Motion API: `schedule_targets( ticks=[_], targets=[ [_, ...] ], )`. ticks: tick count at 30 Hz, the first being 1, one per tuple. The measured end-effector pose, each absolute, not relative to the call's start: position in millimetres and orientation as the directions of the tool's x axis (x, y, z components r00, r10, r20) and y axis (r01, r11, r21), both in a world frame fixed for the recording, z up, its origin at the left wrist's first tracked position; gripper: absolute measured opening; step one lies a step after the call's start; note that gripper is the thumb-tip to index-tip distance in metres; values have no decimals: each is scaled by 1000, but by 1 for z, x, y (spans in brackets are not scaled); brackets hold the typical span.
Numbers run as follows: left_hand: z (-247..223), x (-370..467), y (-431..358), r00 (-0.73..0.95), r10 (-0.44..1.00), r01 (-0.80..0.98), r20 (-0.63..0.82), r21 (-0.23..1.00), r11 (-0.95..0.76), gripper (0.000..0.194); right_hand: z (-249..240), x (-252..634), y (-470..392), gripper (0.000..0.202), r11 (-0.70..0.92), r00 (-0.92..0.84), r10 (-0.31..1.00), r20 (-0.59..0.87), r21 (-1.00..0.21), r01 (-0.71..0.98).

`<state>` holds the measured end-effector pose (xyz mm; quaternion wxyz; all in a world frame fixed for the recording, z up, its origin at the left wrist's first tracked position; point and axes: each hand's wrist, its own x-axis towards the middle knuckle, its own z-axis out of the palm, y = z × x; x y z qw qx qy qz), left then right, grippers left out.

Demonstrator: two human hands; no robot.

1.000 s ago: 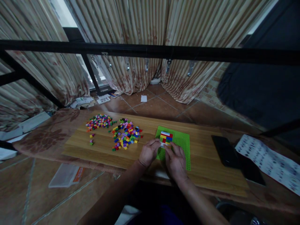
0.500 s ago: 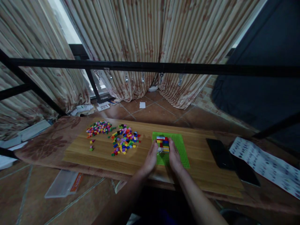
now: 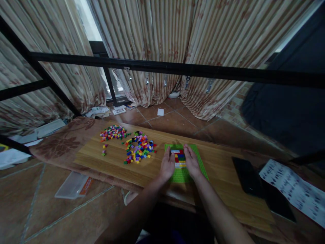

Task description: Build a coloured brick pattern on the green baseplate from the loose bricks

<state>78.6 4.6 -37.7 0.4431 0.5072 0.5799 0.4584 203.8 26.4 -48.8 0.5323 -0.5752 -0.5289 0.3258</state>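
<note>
A green baseplate (image 3: pixel 181 178) lies on the wooden board, carrying a low block of coloured toy bricks (image 3: pixel 180 158) in red, yellow, blue and white. Along the left side of the bricks stands my left hand (image 3: pixel 168 166), its fingers stretched out away from me. My right hand (image 3: pixel 192 162) flanks the other side in the same way, palm turned inward. Both hands are open, with the bricks between them; whether the palms touch the bricks I cannot tell. The outer edges of the brick block are partly hidden by the hands.
Two piles of loose bricks, a farther pile (image 3: pixel 113 132) and a nearer pile (image 3: pixel 140 147), lie to the left on the wooden board (image 3: pixel 95 159). At right are a black phone-like slab (image 3: pixel 247 176) and a printed sheet (image 3: pixel 291 188). A black rail (image 3: pixel 157 65) crosses beyond.
The view has shifted and tilted a little. Both hands remain beside the brick block, and the white and yellow bricks at its near end now show more clearly between them.
</note>
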Motion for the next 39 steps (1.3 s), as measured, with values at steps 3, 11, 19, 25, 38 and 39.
schedule_targets(
  ticks=[3, 11, 19, 25, 38, 39],
  targets=[
    [-44, 87, 3, -112, 994, 244, 10, 970, 17, 52, -54, 197, 25, 52, 122, 162, 969, 185, -934, 337],
    [-40, 95, -5, -155, 984, 338, 92, 940, -35, 50, -59, 193, 18, 52, 155, 101, 967, 233, -856, 493],
    [-37, 91, 2, -130, 990, 238, 55, 971, -23, 44, -66, 191, 15, 55, 92, 204, 960, 193, -903, 420],
    [-23, 64, 3, -175, 983, 240, 62, 971, -19, 44, -51, 226, -4, 58, 44, 352, 917, 188, -925, 377],
    [-18, 57, -60, 410, 880, 829, 240, 304, -469, 60, -61, 288, -139, 44, -87, 522, 846, 112, -936, 341],
    [-18, 57, -59, 417, 879, 835, 233, 285, -472, 60, -58, 287, -145, 43, -82, 509, 853, 120, -931, 356]
  ],
)
